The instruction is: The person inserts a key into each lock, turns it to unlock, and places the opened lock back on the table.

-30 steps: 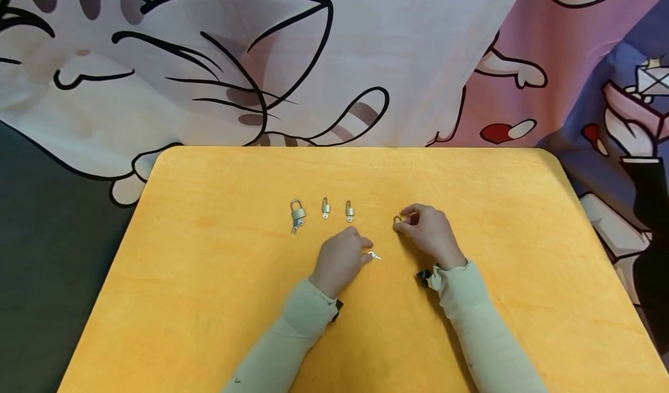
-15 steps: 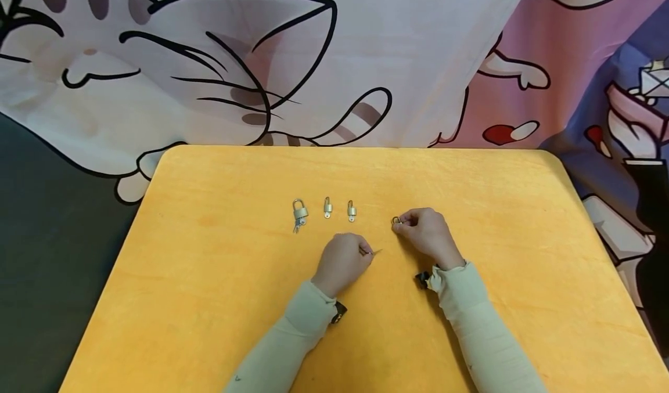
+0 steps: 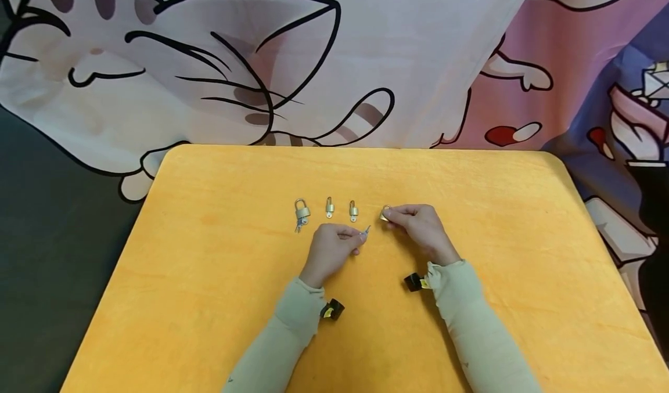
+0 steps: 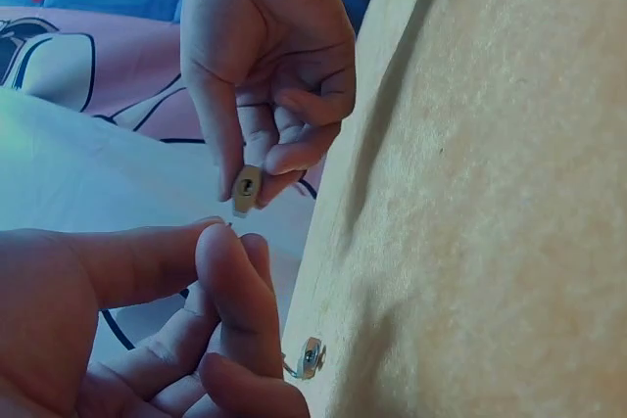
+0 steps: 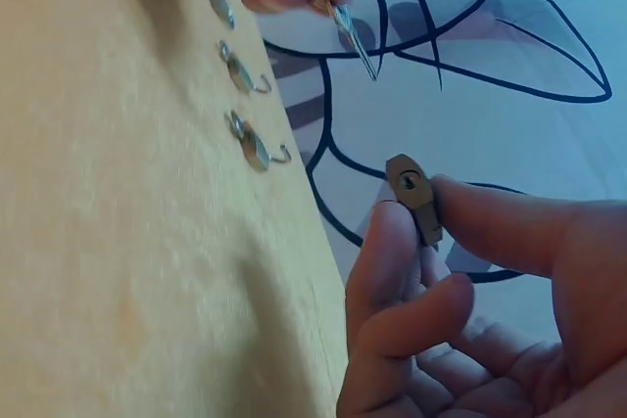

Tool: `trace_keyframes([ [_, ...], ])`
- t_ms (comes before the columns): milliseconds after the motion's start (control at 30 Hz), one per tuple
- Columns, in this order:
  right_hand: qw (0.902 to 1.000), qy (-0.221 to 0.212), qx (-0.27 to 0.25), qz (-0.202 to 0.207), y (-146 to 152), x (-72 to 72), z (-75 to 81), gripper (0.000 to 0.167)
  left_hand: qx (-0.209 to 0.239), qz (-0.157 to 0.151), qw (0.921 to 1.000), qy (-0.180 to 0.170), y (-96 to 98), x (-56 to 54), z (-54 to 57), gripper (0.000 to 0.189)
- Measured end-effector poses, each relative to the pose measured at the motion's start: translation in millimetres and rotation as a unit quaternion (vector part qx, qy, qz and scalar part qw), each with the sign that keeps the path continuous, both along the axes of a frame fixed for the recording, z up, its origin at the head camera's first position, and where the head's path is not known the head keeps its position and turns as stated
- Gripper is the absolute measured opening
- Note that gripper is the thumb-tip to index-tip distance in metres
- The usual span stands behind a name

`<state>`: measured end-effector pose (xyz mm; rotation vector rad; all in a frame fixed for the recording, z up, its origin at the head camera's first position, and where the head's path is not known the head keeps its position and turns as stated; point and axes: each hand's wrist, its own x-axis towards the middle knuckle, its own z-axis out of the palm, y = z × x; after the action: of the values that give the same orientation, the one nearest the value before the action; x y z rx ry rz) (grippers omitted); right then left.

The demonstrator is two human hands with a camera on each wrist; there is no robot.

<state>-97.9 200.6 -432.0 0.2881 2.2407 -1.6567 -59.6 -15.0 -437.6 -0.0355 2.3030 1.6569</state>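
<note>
My left hand (image 3: 330,248) pinches a small silver key (image 5: 355,41) between thumb and fingers, its blade pointing out toward the other hand. Held by the thumb and fingers of my right hand (image 3: 424,230) is a small brass padlock (image 5: 409,183). Its keyhole faces the key in the right wrist view, with a short gap between the two. Both hands are raised over the table. In the left wrist view, the left fingers hide most of the key.
On the yellow table (image 3: 219,312), beyond my left hand, lie a larger padlock (image 3: 302,212) with keys and two small padlocks, one in the middle (image 3: 330,208) and one on the right (image 3: 353,211). A cartoon-print cloth (image 3: 428,44) hangs behind the far edge.
My left hand has picked up the key from the table, then lifted and turned it toward the padlock. My right hand has moved slightly left and turned the padlock.
</note>
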Motion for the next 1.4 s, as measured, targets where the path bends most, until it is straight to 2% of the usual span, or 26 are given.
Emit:
trace_keyframes([
  [333, 0.9987, 0.004, -0.048, -0.014, -15.8, -3.4, 2.0, 0.040, 0.056, 0.017, 0.9982, -0.009, -0.5, -1.3, -0.7, 0.021],
  [667, 0.9988, 0.005, -0.049, -0.004, -25.0, -5.9, 1.8, 0.037, 0.096, 0.032, 0.9948, 0.011, 1.9, -0.1, -4.3, 0.021],
  [1000, 0.9983, 0.018, -0.055, 0.006, -29.9, -5.4, 4.1, 0.037, 0.108, 0.050, 0.9924, 0.032, 6.2, -0.6, -7.3, 0.020],
  [1233, 0.9978, 0.016, -0.064, 0.004, -28.8, -5.6, 2.8, 0.036, 0.132, 0.082, 0.9878, 0.009, 7.6, -1.9, -8.6, 0.020],
  [1400, 0.9973, 0.019, -0.071, 0.000, -29.0, -5.2, 1.9, 0.035, 0.188, 0.092, 0.9768, -0.044, 7.3, -3.0, -9.4, 0.025],
])
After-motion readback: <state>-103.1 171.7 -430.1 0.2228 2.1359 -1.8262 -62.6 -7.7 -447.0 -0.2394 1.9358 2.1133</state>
